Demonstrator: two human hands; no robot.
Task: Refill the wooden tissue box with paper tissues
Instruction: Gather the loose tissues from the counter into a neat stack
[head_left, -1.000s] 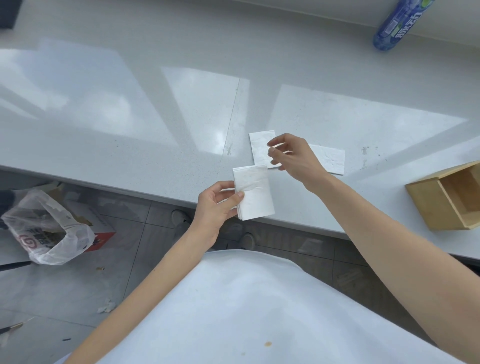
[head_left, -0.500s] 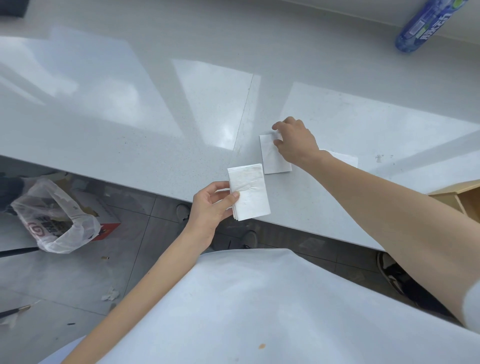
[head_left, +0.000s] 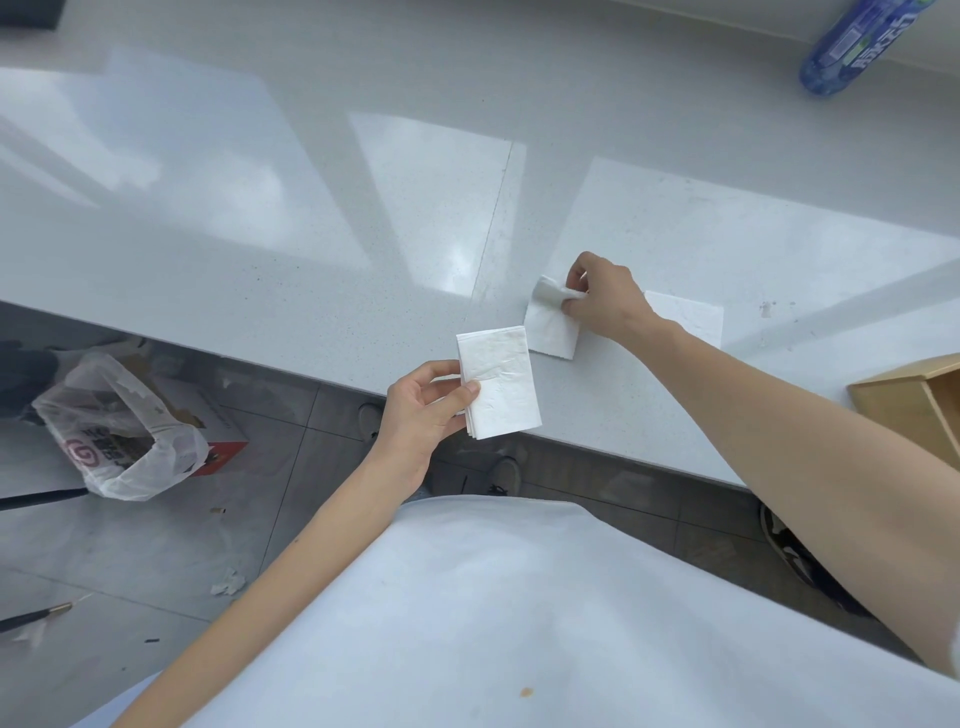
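Since half a second ago, the right hand (head_left: 602, 296) has gone from lying flat on the folded tissue (head_left: 550, 327) to pinching its far corner, which now curls up off the counter (head_left: 260, 234). The left hand (head_left: 423, 410) stays clamped on the tissue stack (head_left: 501, 379) at the near counter edge. A second tissue (head_left: 685, 317) lies flat beyond the right wrist. The wooden tissue box (head_left: 904, 405) sits at the right edge, well apart from the tissues. The counter is pale grey and glossy; a blue bottle (head_left: 852, 47) lies at its far right. Below, a plastic bag (head_left: 119, 441) rests on the tiled floor (head_left: 104, 561).
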